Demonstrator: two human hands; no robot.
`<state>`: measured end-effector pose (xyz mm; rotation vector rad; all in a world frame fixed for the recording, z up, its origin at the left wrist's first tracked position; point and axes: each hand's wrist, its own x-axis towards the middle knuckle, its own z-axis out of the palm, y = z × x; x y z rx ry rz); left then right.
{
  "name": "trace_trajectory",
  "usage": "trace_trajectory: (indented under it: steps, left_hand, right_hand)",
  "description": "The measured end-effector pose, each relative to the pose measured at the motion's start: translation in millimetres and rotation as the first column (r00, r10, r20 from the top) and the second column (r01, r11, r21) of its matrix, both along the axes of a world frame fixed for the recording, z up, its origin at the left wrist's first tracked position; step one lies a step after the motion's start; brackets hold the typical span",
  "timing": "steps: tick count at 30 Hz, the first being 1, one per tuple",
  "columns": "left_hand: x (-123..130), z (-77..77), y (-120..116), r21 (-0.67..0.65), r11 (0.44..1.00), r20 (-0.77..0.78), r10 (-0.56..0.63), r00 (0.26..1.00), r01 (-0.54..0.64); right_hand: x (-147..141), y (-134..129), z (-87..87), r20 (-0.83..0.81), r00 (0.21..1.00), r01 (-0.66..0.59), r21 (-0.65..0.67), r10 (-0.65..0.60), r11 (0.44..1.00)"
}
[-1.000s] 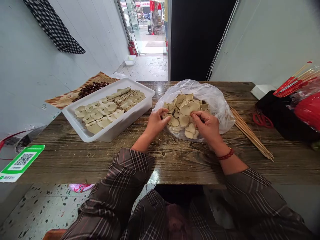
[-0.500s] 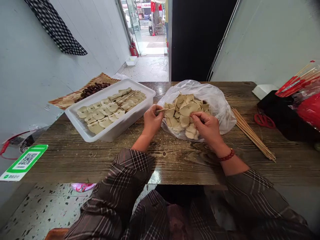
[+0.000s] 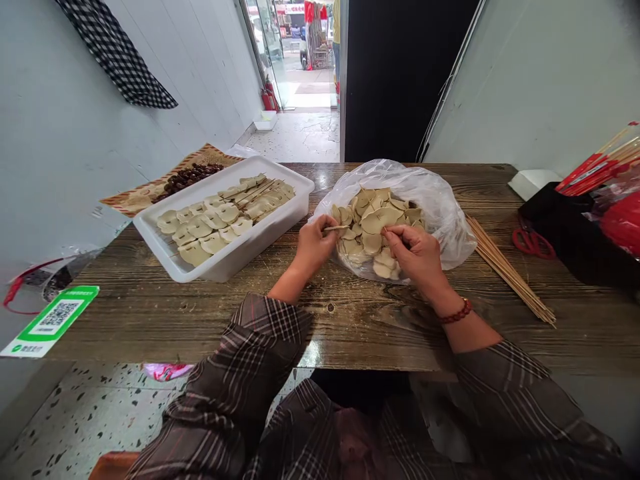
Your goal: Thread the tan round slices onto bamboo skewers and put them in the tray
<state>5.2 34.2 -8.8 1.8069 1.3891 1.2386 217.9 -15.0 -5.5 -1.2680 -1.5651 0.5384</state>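
My left hand is closed on a thin pale slice, seen nearly edge-on, at the left side of a clear plastic bag. Thumb and fingers of my right hand are pinched together over the bag's opening, at the edge of a large slice. Whatever lies between those fingertips is too small to make out. A heap of beige, roundish slices fills the bag. To the left, a white plastic tub holds rows of similar slices threaded on thin sticks.
Bamboo skewers lie right of the bag, near red-handled scissors and a black bag. Dark reddish-brown pieces rest on patterned paper behind the tub. A green QR card sits at the table's left edge.
My left hand has shifted slightly right, toward the heap, with the slice still in it. My right hand stays almost in place. The whole view has moved a little.
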Motion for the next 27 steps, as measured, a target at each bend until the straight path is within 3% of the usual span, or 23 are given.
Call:
trace_trajectory:
  steps: [2, 5, 9, 13, 16, 27]
  left_hand:
    - [-2, 1.4, 1, -0.091, 0.996, 0.229, 0.016, 0.973, 0.005]
    - [-4, 5.0, 2, -0.205, 0.978, 0.522, 0.070, 0.850, 0.045]
    - [-9, 11.2, 1, -0.257, 0.961, 0.713, 0.114, 0.691, 0.106]
    - [-14, 16.9, 1, -0.264, 0.955, 0.789, 0.134, 0.599, 0.135]
    - [-17, 18.9, 2, -0.262, 0.958, 0.816, 0.156, 0.556, 0.116]
    - [-11, 16.8, 0, -0.233, 0.968, 0.807, 0.142, 0.573, 0.088]
  right_hand:
    - [0, -1, 0.9, 0.006, 1.000, 0.001, -0.001, -0.001, 1.000]
    - [0, -2, 1.6, 0.009, 1.000, -0.007, 0.002, 0.007, 1.000]
    - [-1, -5, 1.2, 0.021, 0.996, -0.081, -0.041, 0.081, 0.996]
    - [-4, -9, 0.0, 0.107, 0.965, -0.232, -0.082, 0.240, 0.969]
    - [-7, -10, -1.2, 0.177, 0.942, -0.278, -0.072, 0.287, 0.958]
    - [-10, -10, -4.5, 0.232, 0.927, -0.291, -0.047, 0.294, 0.956]
